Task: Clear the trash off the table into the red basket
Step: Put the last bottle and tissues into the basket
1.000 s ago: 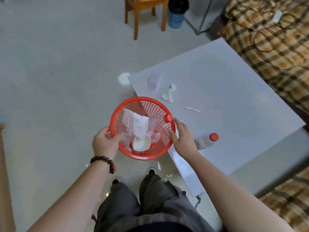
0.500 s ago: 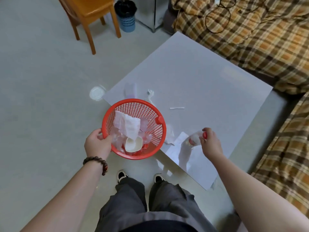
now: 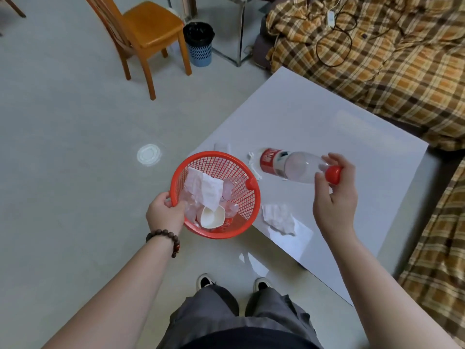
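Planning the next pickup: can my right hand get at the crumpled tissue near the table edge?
Probably not yet: the right hand grips the plastic bottle. The crumpled tissue itself lies uncovered beside the red basket.

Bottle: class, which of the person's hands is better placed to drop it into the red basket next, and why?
Right. The right hand already pinches the bottle at its red cap, lifted just beside the basket. The left hand grips the basket's rim, so it is busy steadying it.
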A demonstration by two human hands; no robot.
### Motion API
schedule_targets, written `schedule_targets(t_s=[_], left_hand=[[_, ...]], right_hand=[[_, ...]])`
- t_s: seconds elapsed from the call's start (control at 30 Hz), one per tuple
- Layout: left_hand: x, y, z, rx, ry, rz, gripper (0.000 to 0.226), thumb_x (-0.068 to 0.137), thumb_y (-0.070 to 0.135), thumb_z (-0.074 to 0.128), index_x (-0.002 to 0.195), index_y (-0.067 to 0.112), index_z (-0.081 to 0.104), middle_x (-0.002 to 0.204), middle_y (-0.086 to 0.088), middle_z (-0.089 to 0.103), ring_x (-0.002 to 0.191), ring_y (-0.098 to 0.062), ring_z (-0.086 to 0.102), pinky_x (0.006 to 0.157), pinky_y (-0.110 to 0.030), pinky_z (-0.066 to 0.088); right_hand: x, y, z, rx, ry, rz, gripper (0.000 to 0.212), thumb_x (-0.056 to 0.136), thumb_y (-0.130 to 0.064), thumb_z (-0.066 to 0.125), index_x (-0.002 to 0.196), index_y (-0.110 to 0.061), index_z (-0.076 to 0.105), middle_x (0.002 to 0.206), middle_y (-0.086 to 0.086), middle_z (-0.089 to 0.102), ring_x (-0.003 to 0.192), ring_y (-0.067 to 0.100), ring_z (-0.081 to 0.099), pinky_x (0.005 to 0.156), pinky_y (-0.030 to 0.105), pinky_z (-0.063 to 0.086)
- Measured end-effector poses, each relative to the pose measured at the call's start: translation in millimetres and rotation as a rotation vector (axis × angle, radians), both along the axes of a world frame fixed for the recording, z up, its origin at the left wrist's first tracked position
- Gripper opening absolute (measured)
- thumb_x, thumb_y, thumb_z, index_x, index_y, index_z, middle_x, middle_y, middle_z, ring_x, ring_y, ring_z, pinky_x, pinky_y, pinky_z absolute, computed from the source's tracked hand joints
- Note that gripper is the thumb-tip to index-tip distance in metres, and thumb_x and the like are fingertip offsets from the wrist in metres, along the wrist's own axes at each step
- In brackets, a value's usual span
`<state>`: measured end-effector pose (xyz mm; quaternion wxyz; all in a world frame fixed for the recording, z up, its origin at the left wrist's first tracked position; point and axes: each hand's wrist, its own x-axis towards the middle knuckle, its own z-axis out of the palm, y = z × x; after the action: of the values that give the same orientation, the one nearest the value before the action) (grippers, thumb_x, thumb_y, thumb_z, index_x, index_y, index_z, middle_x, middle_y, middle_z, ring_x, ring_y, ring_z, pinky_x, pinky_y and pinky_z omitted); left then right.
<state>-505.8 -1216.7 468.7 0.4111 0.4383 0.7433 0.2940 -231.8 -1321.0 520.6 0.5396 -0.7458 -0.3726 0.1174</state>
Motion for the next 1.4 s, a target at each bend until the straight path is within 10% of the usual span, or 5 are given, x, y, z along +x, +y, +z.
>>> schedule_targets(t_s=[0.23, 0.33, 0.67, 1.13, 1.4], left_hand=[[-23.6, 33.7, 12.8, 0.031, -0.035, -0.128, 0.008, 0.081, 0.023, 0.073, 0.086, 0.024, 0.067, 0.08, 0.002, 0.071, 0.074, -0.019, 0.07, 0.073, -0.043, 0.06], [-28.3, 42.4, 19.2, 0.035, -0.069, -0.21, 0.013, 0.079, 0.013, 0.069, 0.077, 0.026, 0.067, 0.075, 0.002, 0.072, 0.072, -0.024, 0.07, 0.072, -0.044, 0.06], [-17.8, 60.2, 24.8, 0.029, -0.057, -0.285, 0.017, 0.079, 0.01, 0.068, 0.078, 0.026, 0.066, 0.076, 0.001, 0.072, 0.073, -0.024, 0.071, 0.07, -0.042, 0.06], [4.0, 103.3, 0.0, -0.034, 0.062, -0.166, 0.016, 0.067, 0.016, 0.068, 0.077, 0.029, 0.068, 0.081, -0.006, 0.074, 0.073, -0.03, 0.072, 0.068, -0.052, 0.06], [0.5, 110.3, -31.1, -0.036, 0.067, -0.063, 0.023, 0.079, 0.005, 0.068, 0.082, 0.027, 0.07, 0.071, 0.004, 0.073, 0.05, -0.007, 0.068, 0.043, -0.023, 0.053]], right_hand=[[-79.6, 55.6, -3.5, -0.07, -0.014, 0.222, 0.033, 0.089, -0.025, 0.049, 0.121, -0.033, 0.046, 0.098, -0.014, 0.056, 0.093, 0.001, 0.056, 0.081, 0.008, 0.039], [-98.5, 74.3, -18.2, -0.134, 0.016, 0.255, 0.031, 0.091, -0.021, 0.051, 0.121, -0.028, 0.046, 0.095, -0.01, 0.053, 0.086, 0.007, 0.053, 0.078, 0.019, 0.041], [-99.3, 98.2, -40.8, -0.459, -0.317, 0.332, 0.057, 0.093, -0.027, 0.051, 0.143, -0.006, 0.032, 0.144, 0.016, 0.041, 0.134, 0.03, 0.034, 0.112, 0.037, 0.027], [9.1, 33.1, -158.0, -0.771, 0.033, 0.101, 0.051, 0.094, -0.028, 0.051, 0.141, -0.013, 0.036, 0.145, 0.013, 0.037, 0.135, 0.027, 0.029, 0.109, 0.038, 0.029], [18.6, 23.1, -249.8, -1.053, 0.135, 0.177, 0.053, 0.089, -0.021, 0.051, 0.14, -0.021, 0.037, 0.152, 0.007, 0.027, 0.133, 0.031, 0.025, 0.107, 0.04, 0.032]])
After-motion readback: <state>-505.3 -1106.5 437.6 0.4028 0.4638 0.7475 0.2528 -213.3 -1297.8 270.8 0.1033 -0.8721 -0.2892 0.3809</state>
